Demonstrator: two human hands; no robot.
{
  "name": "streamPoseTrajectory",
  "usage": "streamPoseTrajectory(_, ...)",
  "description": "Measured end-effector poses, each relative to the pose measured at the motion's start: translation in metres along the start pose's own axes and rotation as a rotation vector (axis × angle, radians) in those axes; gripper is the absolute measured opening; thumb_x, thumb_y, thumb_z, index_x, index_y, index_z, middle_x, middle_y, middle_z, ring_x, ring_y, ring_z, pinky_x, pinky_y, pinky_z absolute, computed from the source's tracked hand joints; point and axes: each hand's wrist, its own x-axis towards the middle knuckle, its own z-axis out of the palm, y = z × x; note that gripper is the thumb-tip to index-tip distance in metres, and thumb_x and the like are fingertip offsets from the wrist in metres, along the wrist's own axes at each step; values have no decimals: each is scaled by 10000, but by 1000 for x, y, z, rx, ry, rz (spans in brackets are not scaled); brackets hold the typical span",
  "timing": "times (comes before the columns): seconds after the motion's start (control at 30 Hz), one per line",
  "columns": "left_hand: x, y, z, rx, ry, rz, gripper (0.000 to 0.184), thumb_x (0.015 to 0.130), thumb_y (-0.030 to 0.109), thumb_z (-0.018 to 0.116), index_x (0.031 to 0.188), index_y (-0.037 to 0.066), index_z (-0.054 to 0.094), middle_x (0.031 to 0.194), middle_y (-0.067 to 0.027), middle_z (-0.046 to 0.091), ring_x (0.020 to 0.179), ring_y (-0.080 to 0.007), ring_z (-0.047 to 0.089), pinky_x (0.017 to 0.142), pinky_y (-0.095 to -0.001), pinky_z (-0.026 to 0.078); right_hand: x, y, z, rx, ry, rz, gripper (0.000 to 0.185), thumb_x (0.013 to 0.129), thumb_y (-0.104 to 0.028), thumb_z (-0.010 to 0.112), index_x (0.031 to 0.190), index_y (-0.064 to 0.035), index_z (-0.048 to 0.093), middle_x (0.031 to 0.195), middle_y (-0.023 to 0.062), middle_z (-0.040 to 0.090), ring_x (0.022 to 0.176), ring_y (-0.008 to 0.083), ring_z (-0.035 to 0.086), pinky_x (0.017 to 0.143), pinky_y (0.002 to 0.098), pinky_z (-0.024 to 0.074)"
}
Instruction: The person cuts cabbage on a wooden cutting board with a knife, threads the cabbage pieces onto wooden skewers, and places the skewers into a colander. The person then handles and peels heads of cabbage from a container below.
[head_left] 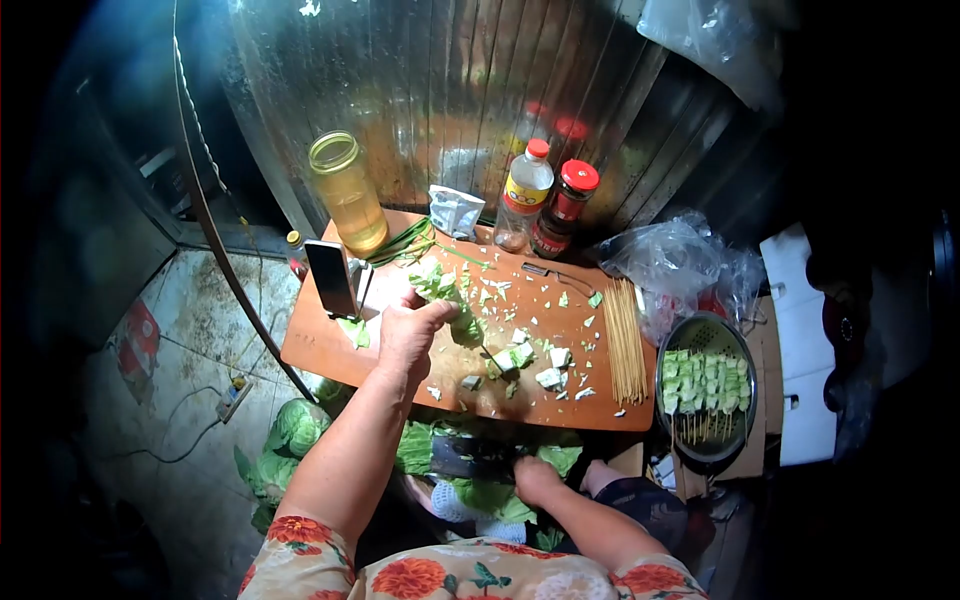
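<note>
My left hand (408,330) is closed on a skewer of green cabbage leaves (465,325) above the orange table (330,355). The thin stick slants down toward small cabbage pieces (513,357) lying on the tabletop. Below the table's front edge, my right hand (538,482) is closed at the right end of a dark, broad cleaver (475,458). Large cabbage leaves (495,498) lie under and around the blade. Cabbage scraps are scattered across the table.
A phone (333,280), a jar of yellow liquid (352,200), a bottle (525,190) and a red-lidded jar (574,190) stand at the back. Bare sticks (624,345) lie at the right, beside a colander (745,435) holding cabbage skewers (707,383). Whole cabbages (300,428) sit lower left.
</note>
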Motion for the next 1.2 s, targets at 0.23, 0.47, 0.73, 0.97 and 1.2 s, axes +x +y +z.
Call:
streamPoseTrajectory(0.23, 15, 12, -19, -38, 60, 91, 336, 783, -32, 606, 1106, 28, 541, 933, -70, 630, 806, -192, 637, 743, -363, 532, -68, 3, -157, 380, 138, -104, 321, 691, -300, 647, 917, -87, 563, 822, 151, 643, 788, 363, 638, 710, 447, 502)
streamPoseTrajectory(0.47, 15, 7, -18, 35, 45, 33, 353, 776, -31, 593, 1108, 33, 494, 923, -75, 609, 794, -203, 635, 716, -384, 563, -83, 2, -213, 741, 917, -154, 218, 723, -128, 700, 845, -83, 525, 619, 92, 568, 541, 241, 611, 514, 335, 477)
streamPoseTrajectory(0.73, -20, -33, 36, -53, -37, 26, 213, 829, 30, 634, 1013, 44, 528, 820, -39, 582, 713, -149, 582, 667, -292, 503, -51, -16, -213, 656, 984, -158, 290, 691, -120, 686, 928, -83, 523, 736, 126, 619, 644, 322, 645, 581, 403, 521)
streamPoseTrajectory(0.97, -9, -47, 31, -105, -46, -89, 111, 832, 19, 624, 932, 35, 579, 821, -72, 612, 730, -189, 618, 670, -311, 518, -49, -10, -217, 676, 899, -121, 314, 707, -177, 696, 932, -86, 498, 713, 138, 612, 641, 361, 630, 592, 446, 512)
streamPoseTrajectory(1.2, -14, -40, 38, -95, -37, -113, 225, 810, -10, 636, 1003, 52, 539, 867, -56, 622, 727, -164, 625, 627, -299, 528, -50, 0, -206, 592, 842, -57, 300, 746, -220, 694, 910, -74, 490, 688, 160, 614, 664, 379, 635, 604, 466, 512)
